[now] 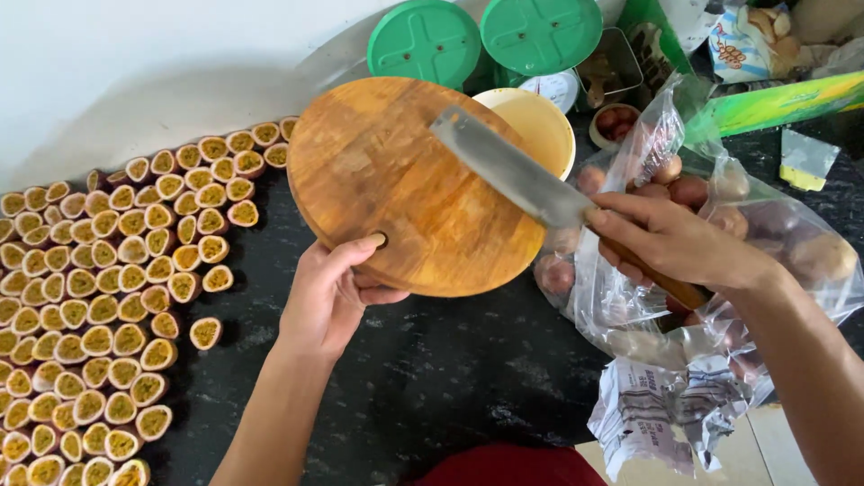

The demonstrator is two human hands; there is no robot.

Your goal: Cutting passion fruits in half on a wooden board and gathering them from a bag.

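Now | knife [513, 169] blade points upper-left | across tilted cutting board [396, 171]

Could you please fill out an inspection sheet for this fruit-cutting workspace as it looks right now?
Surface: dark speckled counter, white wall behind.
Job's things: round wooden cutting board, tilted up; cleaver laid across it.
Clutter: rows of halved passion fruit; clear bag of whole fruit; cream bowl.
Grippers: left hand grips the board's edge; right hand holds the cleaver handle.
Cables: nothing seen.
Surroundings: two green lids, packages.
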